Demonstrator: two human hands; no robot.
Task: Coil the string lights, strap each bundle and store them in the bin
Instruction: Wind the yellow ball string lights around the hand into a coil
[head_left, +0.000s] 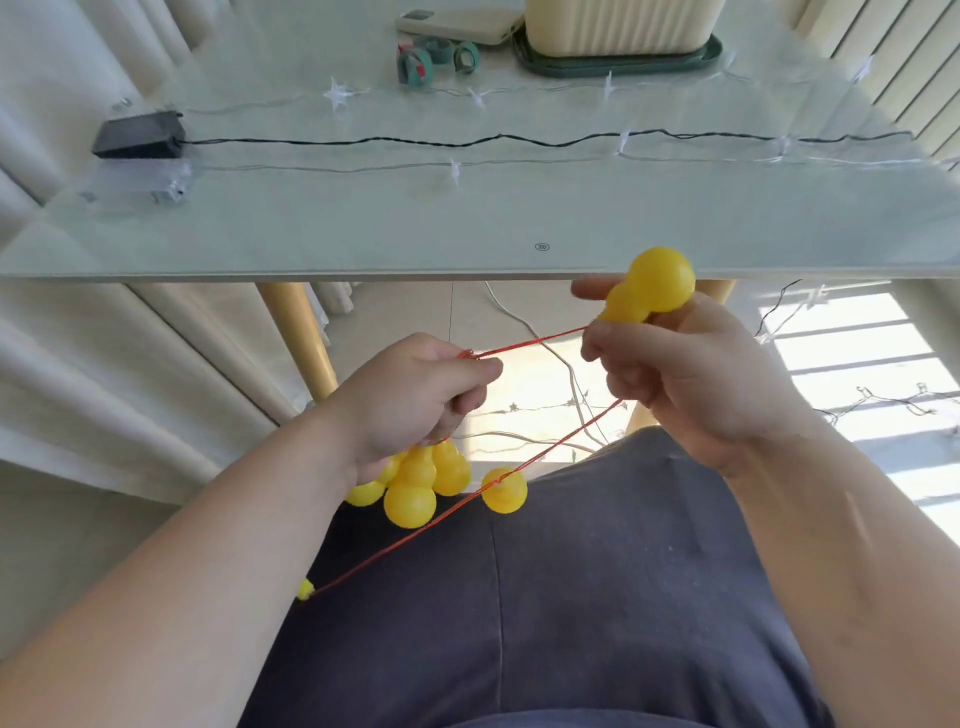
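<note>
Just below the near edge of the glass table (363, 244), I see both hands raised in front of a dark grey shirt (571, 597). The left hand (415, 395) is curled into a fist with its back toward me, pinching a thin orange cord (530, 340) at the thumb side. A cluster of bulbs (415, 483) hangs beneath its palm, their tops hidden by the hand. The right hand (691, 374) sits higher and further right, fingers bent round a gourd bulb (649, 288) that pokes up past the fingertips and overlaps the table's near edge. The cord runs taut between the hands. A second run drops from the right hand down to the left, past a loose bulb (504, 489), and ends behind the left forearm. The bulbs are smooth, glossy yellow plastic, each shaped in two rounded lobes. The tabletop is pale frosted glass. At its far edge a cream ribbed bin (618, 26) stands on a dark green tray (623, 66), with rolled teal straps (415, 65) and a flat cream device (457, 26) to the tray's left. A dark wire (467, 140) crosses the table from a black battery box (137, 135) at the left edge, among clear star lights (337, 94). Under the table I see a yellow leg (301, 338), a white cable (545, 353) and a pleated curtain (104, 364).
</note>
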